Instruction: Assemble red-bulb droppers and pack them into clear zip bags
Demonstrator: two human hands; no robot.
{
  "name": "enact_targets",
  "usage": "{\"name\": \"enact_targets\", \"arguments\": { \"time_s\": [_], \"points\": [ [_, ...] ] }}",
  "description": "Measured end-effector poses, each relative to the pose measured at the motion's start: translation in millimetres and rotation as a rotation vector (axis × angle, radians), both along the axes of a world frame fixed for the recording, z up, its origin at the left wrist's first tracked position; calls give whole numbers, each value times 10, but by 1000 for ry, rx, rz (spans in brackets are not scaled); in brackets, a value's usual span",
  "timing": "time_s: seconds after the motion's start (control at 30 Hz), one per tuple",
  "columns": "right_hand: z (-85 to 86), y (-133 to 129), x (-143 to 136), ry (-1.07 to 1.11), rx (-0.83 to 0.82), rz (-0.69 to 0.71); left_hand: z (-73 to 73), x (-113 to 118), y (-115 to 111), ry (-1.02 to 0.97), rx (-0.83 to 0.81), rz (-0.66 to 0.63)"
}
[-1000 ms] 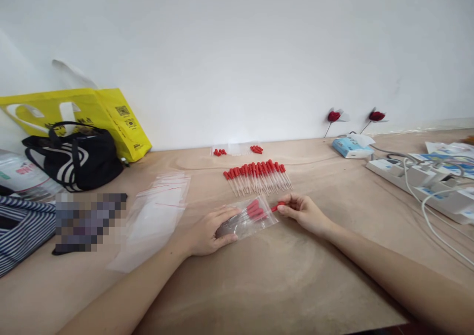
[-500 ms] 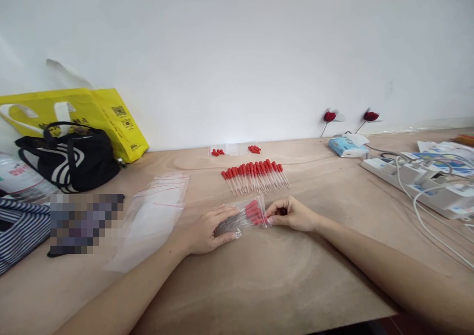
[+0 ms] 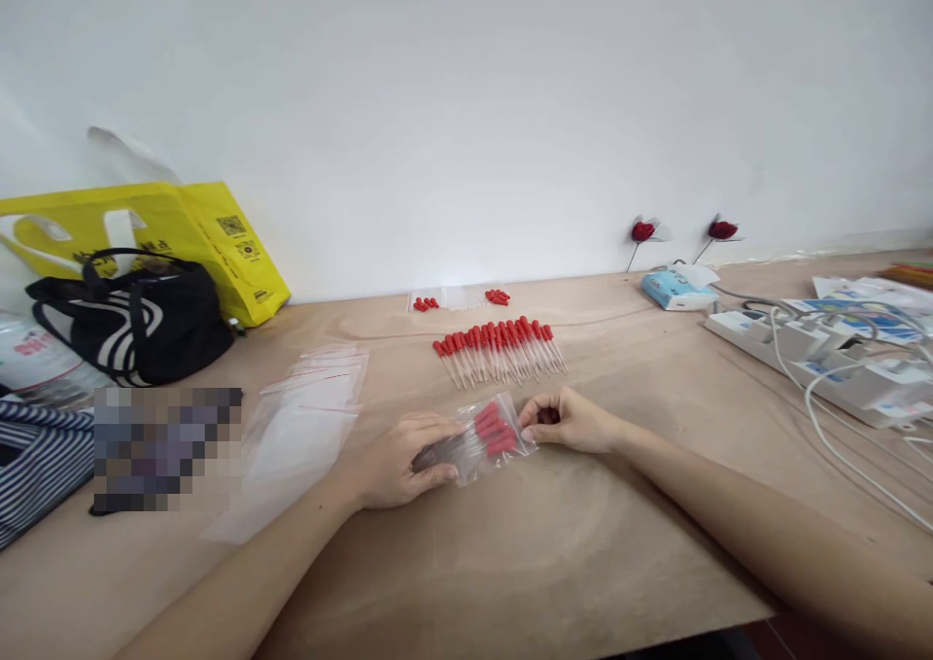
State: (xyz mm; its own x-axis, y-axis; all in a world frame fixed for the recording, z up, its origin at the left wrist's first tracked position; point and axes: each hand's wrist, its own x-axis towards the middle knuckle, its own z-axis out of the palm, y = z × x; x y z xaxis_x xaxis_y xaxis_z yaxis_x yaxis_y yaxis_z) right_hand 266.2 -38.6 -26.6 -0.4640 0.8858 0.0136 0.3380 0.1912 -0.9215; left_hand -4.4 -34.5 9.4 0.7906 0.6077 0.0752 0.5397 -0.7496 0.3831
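A clear zip bag [image 3: 472,454] holding several glass droppers with red bulbs lies low over the table between my hands. My left hand [image 3: 400,461] is curled round its left end, thumb below and fingers above, covering the tips of the droppers. At the bag's right edge, by the opening, my right hand [image 3: 572,421] pinches the plastic between thumb and forefinger. Just beyond my hands, more red-bulbed droppers [image 3: 500,347] lie side by side in a row. Flat clear zip bags [image 3: 302,436] are stacked loosely to the left of my left hand.
Against the wall lies clear plastic with small red bulbs [image 3: 498,297] on it. A yellow bag [image 3: 248,252] and a black bag [image 3: 175,320] stand at the left. On the right are a blue tissue pack [image 3: 674,291], power strips [image 3: 860,378] and loose white cables.
The bag has flattened and turned more toward the camera, so more of its red bulbs show. Both hands stay at its ends. The whole view has shifted slightly.
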Motion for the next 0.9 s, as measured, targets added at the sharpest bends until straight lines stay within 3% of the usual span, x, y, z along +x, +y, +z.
{"name": "enact_targets", "arguments": {
  "time_s": [0.23, 0.4, 0.53, 0.7, 0.8, 0.9],
  "points": [
    [75, -107, -129, -129, 331, 137, 8, 59, -53, -86, 59, -154],
    [48, -64, -60, -78, 246, 79, 49, 116, -158, -9, -44, -210],
    [1, -12, 33, -44, 167, -53, 62, 15, -289, 60, -72, -66],
    [-12, -26, 39, -86, 163, -39, -44, -175, -358, 126, 141, 234],
    [-1, -43, 24, -119, 210, -31, -74, -156, -218, 218, 319, 402],
    [10, -44, 25, -142, 246, -43, -64, -44, 109, 327, 395, 521]
  ]
}}
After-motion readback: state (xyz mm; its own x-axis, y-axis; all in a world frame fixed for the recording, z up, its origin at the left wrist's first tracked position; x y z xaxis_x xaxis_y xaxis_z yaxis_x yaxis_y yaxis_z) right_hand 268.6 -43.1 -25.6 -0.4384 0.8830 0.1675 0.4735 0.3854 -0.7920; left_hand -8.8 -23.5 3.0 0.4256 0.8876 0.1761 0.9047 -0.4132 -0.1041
